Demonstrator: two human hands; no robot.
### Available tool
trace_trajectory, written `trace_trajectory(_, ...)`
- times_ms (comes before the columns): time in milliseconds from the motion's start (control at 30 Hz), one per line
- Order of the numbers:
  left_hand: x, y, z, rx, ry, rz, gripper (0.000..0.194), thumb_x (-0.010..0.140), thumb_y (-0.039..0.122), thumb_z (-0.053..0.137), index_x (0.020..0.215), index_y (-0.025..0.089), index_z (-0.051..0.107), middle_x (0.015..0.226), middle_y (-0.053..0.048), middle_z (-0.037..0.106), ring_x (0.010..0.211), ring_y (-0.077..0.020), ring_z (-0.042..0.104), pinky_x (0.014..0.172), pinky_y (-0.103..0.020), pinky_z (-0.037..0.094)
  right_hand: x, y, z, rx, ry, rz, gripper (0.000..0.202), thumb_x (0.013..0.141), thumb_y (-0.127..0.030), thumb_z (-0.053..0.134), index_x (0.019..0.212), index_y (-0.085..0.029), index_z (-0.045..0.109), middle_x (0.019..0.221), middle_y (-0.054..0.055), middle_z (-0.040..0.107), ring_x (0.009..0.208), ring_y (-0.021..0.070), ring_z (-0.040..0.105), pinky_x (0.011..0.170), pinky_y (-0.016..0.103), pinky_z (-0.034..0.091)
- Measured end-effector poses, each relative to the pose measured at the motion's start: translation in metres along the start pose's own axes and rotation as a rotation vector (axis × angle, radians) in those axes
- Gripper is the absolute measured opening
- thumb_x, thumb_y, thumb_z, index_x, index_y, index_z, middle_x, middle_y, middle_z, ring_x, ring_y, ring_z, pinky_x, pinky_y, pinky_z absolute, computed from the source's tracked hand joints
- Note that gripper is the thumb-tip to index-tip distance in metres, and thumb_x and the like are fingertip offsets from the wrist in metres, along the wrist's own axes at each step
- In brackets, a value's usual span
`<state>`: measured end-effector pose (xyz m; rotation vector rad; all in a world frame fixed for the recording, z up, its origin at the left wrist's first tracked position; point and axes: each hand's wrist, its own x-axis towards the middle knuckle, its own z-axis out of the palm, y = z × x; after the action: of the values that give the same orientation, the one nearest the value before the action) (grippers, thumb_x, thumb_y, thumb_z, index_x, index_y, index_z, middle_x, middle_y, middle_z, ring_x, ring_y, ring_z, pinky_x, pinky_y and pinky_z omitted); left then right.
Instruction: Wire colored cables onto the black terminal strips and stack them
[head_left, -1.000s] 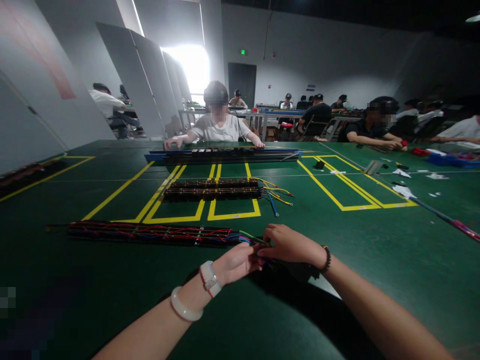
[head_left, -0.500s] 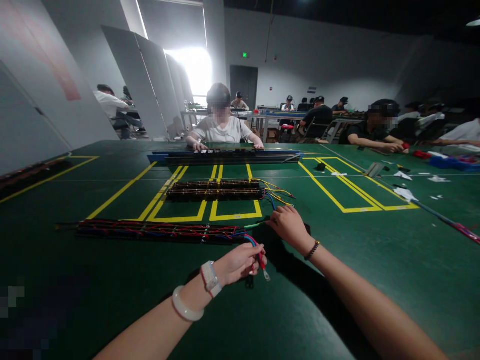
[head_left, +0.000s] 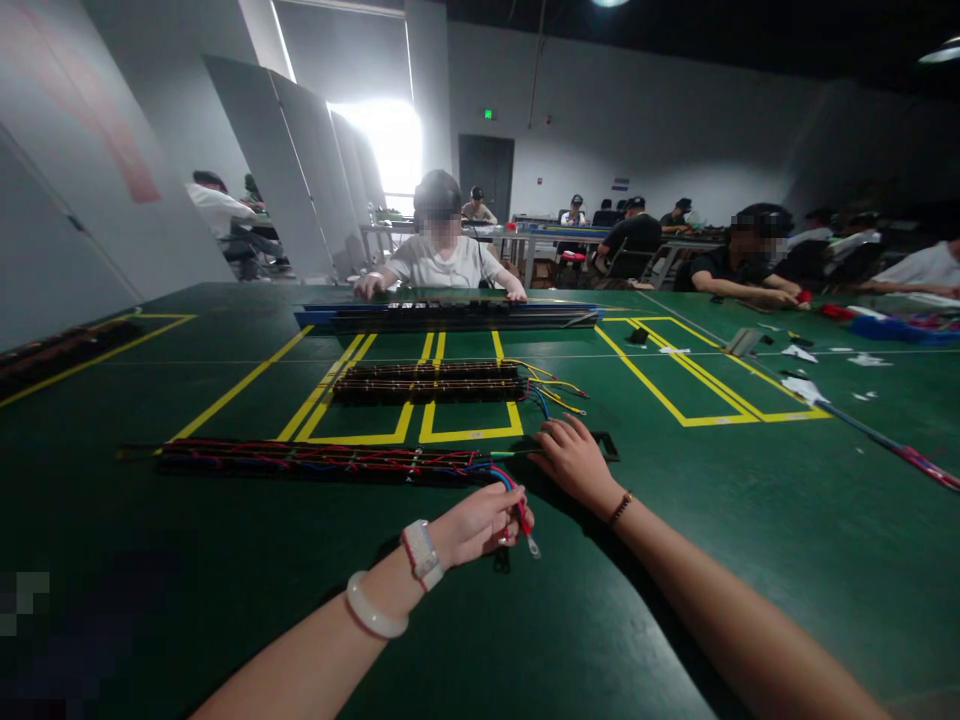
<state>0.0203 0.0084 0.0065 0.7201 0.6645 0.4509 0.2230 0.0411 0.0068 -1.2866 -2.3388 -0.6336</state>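
Note:
A long black wiring strip [head_left: 322,460] with red and blue wires lies across the table in front of me. My left hand [head_left: 484,522] is closed around red and blue cables [head_left: 517,497] coming from its right end. A silver ring lug [head_left: 533,547] tips them below my fingers. My right hand [head_left: 576,458] has its fingers curled over the end of a green wire [head_left: 510,455] from the same strip. The fingertips and the wire's end are hidden. Just behind that hand, a flat black part [head_left: 606,446] shows on the table.
Two shorter black strips [head_left: 431,382] with yellow wires [head_left: 555,385] lie beyond, over yellow tape outlines [head_left: 472,435]. A co-worker [head_left: 442,255] sits opposite behind a long dark rail [head_left: 465,316]. Paper scraps [head_left: 801,388] and a cable bundle [head_left: 900,450] lie at the right.
My right hand has lowered slightly with the green wire, and more of the black part beside it shows. My left hand keeps its hold on the cables, almost unmoved.

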Motion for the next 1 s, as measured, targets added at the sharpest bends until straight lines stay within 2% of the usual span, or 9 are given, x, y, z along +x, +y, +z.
trace_trajectory(100, 0.0, -0.001, 0.002, -0.008, 0.005, 0.021, 0.014, 0.089, 0.028, 0.051, 0.085, 0.017, 0.043, 0.069, -0.002, 0.062, 0.047, -0.0058, 0.05, 0.046, -0.017, 0.033, -0.006, 0.003, -0.008, 0.063, 0.06, -0.162, 0.021, 0.091, -0.032, 0.05, 0.104, -0.019, 0.059, 0.101, 0.007, 0.064, 0.095, 0.0188, 0.056, 0.097, 0.038, 0.036)
trace_trajectory(233, 0.002, -0.004, 0.002, -0.038, 0.029, 0.04, 0.012, 0.091, 0.025, 0.046, 0.083, 0.018, 0.041, 0.069, -0.002, 0.061, 0.051, -0.0076, 0.053, 0.047, -0.017, 0.033, -0.01, 0.004, -0.012, 0.135, 0.072, -0.444, 0.021, 0.09, -0.027, 0.047, 0.106, -0.019, 0.059, 0.09, 0.005, 0.066, 0.082, 0.0155, 0.057, 0.092, 0.035, 0.04)
trace_trajectory(400, 0.005, -0.008, 0.0, -0.105, 0.021, 0.08, 0.017, 0.094, 0.028, 0.036, 0.087, 0.016, 0.045, 0.065, -0.002, 0.059, 0.045, -0.0078, 0.049, 0.046, -0.019, 0.034, -0.011, -0.005, -0.01, 0.218, 0.061, -0.582, 0.034, 0.09, -0.033, 0.044, 0.118, -0.017, 0.054, 0.092, 0.006, 0.065, 0.082, 0.0162, 0.056, 0.087, 0.036, 0.04)
trace_trajectory(500, 0.004, -0.008, 0.0, -0.101, 0.003, 0.079, 0.02, 0.094, 0.028, 0.034, 0.089, 0.015, 0.047, 0.07, -0.005, 0.062, 0.047, -0.0082, 0.051, 0.047, -0.02, 0.036, -0.009, -0.012, -0.008, 0.321, 0.114, -0.465, 0.028, 0.093, -0.031, 0.04, 0.108, -0.016, 0.057, 0.081, 0.006, 0.064, 0.074, 0.0155, 0.054, 0.079, 0.034, 0.042)
trace_trajectory(600, 0.004, -0.008, 0.0, -0.105, 0.012, 0.091, 0.014, 0.092, 0.024, 0.041, 0.085, 0.014, 0.048, 0.071, -0.007, 0.062, 0.049, -0.0082, 0.053, 0.051, -0.02, 0.038, -0.001, -0.02, -0.008, 0.442, 0.129, -0.189, 0.032, 0.096, -0.027, 0.03, 0.091, -0.016, 0.059, 0.074, 0.006, 0.062, 0.069, 0.0151, 0.052, 0.072, 0.031, 0.041)
trace_trajectory(700, 0.005, -0.01, 0.0, -0.093, 0.034, 0.093, 0.012, 0.089, 0.024, 0.048, 0.082, 0.014, 0.048, 0.071, -0.007, 0.063, 0.05, -0.0082, 0.054, 0.051, -0.02, 0.038, 0.019, -0.032, -0.016, 0.43, -0.001, 0.064, 0.04, 0.099, -0.03, 0.024, 0.081, -0.016, 0.058, 0.073, 0.006, 0.061, 0.069, 0.0151, 0.053, 0.068, 0.028, 0.04)
trace_trajectory(767, 0.006, -0.012, 0.0, -0.069, 0.041, 0.103, 0.011, 0.088, 0.023, 0.049, 0.08, 0.015, 0.047, 0.07, -0.007, 0.064, 0.048, -0.0081, 0.053, 0.05, -0.02, 0.037, 0.038, -0.041, -0.024, 0.352, -0.129, 0.156, 0.042, 0.099, -0.034, 0.024, 0.08, -0.016, 0.057, 0.07, 0.005, 0.06, 0.066, 0.0142, 0.054, 0.064, 0.026, 0.038)
trace_trajectory(900, 0.007, -0.012, 0.001, -0.018, 0.053, 0.109, 0.014, 0.087, 0.024, 0.049, 0.076, 0.014, 0.05, 0.071, -0.008, 0.066, 0.049, -0.0087, 0.053, 0.049, -0.019, 0.036, 0.078, -0.063, -0.031, 0.216, -0.321, 0.179, 0.039, 0.099, -0.039, 0.027, 0.09, -0.017, 0.058, 0.078, 0.006, 0.066, 0.067, 0.015, 0.061, 0.06, 0.024, 0.038)
trace_trajectory(1000, 0.006, -0.011, 0.001, 0.004, 0.074, 0.087, 0.014, 0.087, 0.024, 0.047, 0.079, 0.014, 0.053, 0.07, -0.008, 0.066, 0.051, -0.0092, 0.054, 0.048, -0.019, 0.035, 0.099, -0.078, -0.024, 0.141, -0.393, 0.062, 0.034, 0.098, -0.034, 0.03, 0.094, -0.016, 0.058, 0.085, 0.009, 0.067, 0.073, 0.019, 0.064, 0.06, 0.026, 0.042)
